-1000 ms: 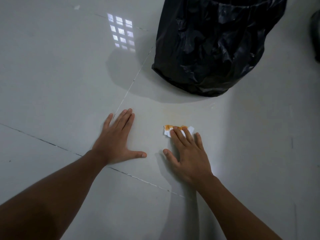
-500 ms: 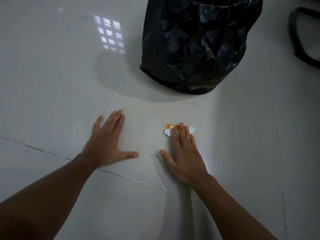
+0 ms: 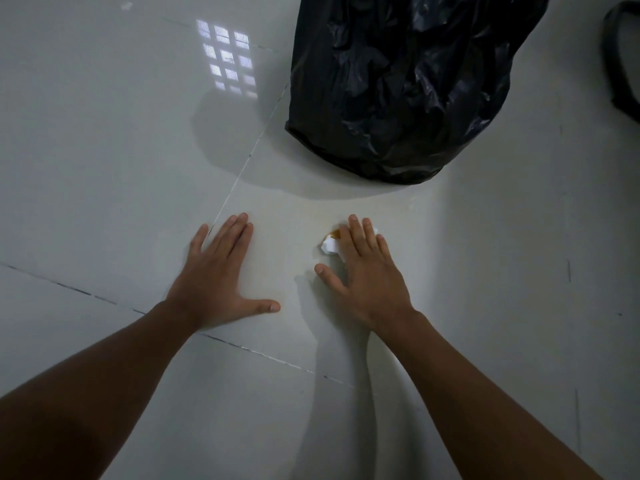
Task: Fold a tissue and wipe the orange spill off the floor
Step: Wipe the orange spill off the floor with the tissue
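My right hand [image 3: 367, 275] lies flat on the pale tiled floor, its fingers pressing down a folded white tissue [image 3: 329, 244] stained orange along its far edge. Most of the tissue is hidden under the fingers; only its left part and a sliver at the right show. A faint yellowish smear [image 3: 332, 216] marks the floor just beyond it. My left hand [image 3: 216, 278] rests palm down on the floor to the left, fingers together, thumb out, holding nothing.
A black bin bag [image 3: 401, 84] stands on the floor just beyond the hands. A dark curved object [image 3: 623, 60] sits at the right edge. Tile joints [image 3: 242, 168] run across the floor, and a window reflection [image 3: 227, 60] shines at the upper left.
My right hand has slid forward over the tissue, covering more of it, and the tissue looks more bunched. The left hand stays planted on the floor.
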The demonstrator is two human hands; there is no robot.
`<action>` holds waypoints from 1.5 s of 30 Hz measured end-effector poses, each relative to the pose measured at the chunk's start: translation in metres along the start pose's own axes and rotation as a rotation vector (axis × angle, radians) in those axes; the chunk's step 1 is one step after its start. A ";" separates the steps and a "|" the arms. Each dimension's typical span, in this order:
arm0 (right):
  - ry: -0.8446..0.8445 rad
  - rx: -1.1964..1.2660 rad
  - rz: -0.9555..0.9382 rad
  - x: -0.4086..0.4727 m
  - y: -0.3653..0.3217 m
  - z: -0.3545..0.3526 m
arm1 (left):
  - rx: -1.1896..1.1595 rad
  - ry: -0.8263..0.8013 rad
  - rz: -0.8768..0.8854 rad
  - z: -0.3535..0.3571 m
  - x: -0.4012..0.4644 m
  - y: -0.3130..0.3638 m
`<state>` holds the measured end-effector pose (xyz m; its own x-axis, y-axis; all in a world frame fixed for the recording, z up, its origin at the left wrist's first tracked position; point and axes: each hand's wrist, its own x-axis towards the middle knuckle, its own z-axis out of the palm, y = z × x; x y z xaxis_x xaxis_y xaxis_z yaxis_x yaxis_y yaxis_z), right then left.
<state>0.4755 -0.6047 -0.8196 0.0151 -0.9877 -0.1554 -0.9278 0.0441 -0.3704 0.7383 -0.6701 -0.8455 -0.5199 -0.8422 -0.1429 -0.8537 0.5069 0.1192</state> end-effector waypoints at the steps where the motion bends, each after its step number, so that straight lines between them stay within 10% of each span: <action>1: -0.004 -0.008 0.063 0.002 -0.002 0.002 | 0.000 0.001 0.001 0.000 0.000 0.000; 45: -0.105 0.003 0.062 0.003 0.034 -0.009 | -0.054 0.019 0.014 -0.003 -0.001 0.001</action>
<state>0.4404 -0.6073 -0.8241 -0.0027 -0.9619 -0.2733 -0.9272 0.1048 -0.3597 0.7382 -0.6695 -0.8424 -0.5308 -0.8386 -0.1227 -0.8434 0.5084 0.1741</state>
